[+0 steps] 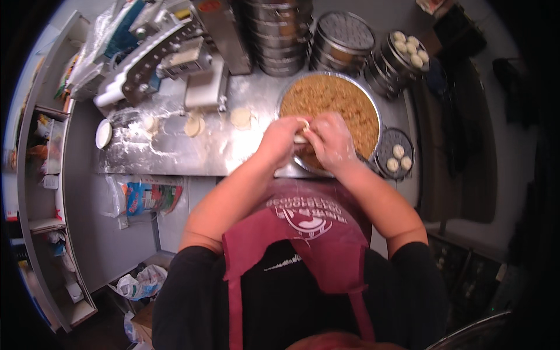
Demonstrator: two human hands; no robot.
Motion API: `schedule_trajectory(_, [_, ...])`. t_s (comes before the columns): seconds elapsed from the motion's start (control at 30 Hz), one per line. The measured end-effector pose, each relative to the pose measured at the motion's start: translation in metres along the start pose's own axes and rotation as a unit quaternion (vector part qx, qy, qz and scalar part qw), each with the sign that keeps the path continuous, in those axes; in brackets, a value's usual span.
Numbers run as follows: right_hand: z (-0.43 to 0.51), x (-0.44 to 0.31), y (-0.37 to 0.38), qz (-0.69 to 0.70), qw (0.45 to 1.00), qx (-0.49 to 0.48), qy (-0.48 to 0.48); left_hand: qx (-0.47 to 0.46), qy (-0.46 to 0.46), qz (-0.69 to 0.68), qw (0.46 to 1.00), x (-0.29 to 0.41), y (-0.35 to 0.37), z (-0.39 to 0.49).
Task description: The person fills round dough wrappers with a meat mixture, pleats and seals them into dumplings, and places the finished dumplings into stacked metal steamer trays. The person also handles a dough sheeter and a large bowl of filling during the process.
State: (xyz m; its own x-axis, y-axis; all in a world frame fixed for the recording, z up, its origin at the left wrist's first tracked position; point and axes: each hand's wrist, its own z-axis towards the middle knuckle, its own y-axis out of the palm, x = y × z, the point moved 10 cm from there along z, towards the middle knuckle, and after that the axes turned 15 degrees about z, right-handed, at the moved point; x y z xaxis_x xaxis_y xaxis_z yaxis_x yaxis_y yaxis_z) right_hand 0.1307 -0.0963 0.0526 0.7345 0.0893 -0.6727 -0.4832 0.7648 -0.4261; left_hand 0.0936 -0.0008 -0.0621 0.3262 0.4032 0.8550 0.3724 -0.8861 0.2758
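Observation:
Both hands meet over the near left part of a large round metal pan (379, 131) of brown, crumbly filling (332, 96). Between them is a piece of pale dough (301, 139), mostly covered by the fingers. My left hand (282, 139) cups it from the left. My right hand (333, 139), dusted with flour, pinches its upper edge with thumb and fingers. Whether filling is inside the dough cannot be seen. Flat round dough wrappers (194, 126) lie in small groups on the steel table, left of the pan, with one group (241, 118) closest to my left hand.
A perforated steamer tray (396, 139) with 3 pleated buns stands right of the pan. Behind it, a steamer stack (385, 72) carries several more buns; taller steamers (280, 39) stand beside it. A dough machine with rollers (144, 61) fills the back left. A white dish (103, 134) sits on the floured steel table (175, 162).

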Motion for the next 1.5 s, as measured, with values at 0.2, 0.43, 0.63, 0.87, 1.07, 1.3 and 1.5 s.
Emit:
schedule_trajectory(0.2, [-0.010,0.043,0.006,0.123,0.954,-0.002,0.273,-0.029,0.023,0.047,0.998,0.023,0.004,-0.005])
schedule_trajectory(0.43, [-0.026,0.053,0.009,0.201,0.910,0.081,0.354,0.076,0.110,-0.019,0.991,0.009,-0.001,-0.011])
schedule_trajectory(0.63, [-0.007,0.017,-0.001,0.046,0.992,0.028,0.114,0.098,0.147,0.094,0.980,0.019,-0.009,-0.013])
schedule_trajectory(0.87, [0.000,0.027,0.002,0.106,0.974,-0.017,0.201,0.047,0.161,0.220,0.961,0.027,-0.012,-0.006])
schedule_trajectory(1.07, [0.005,0.022,0.006,0.108,0.972,-0.053,0.204,-0.142,0.065,0.098,0.983,0.016,-0.002,0.009])
schedule_trajectory(1.3, [-0.010,0.047,0.007,0.148,0.941,0.001,0.303,-0.027,0.009,-0.032,0.999,0.000,-0.006,0.005])
schedule_trajectory(1.5, [-0.017,0.043,0.016,0.160,0.931,-0.020,0.327,-0.033,-0.034,-0.028,0.998,-0.019,-0.003,0.005])
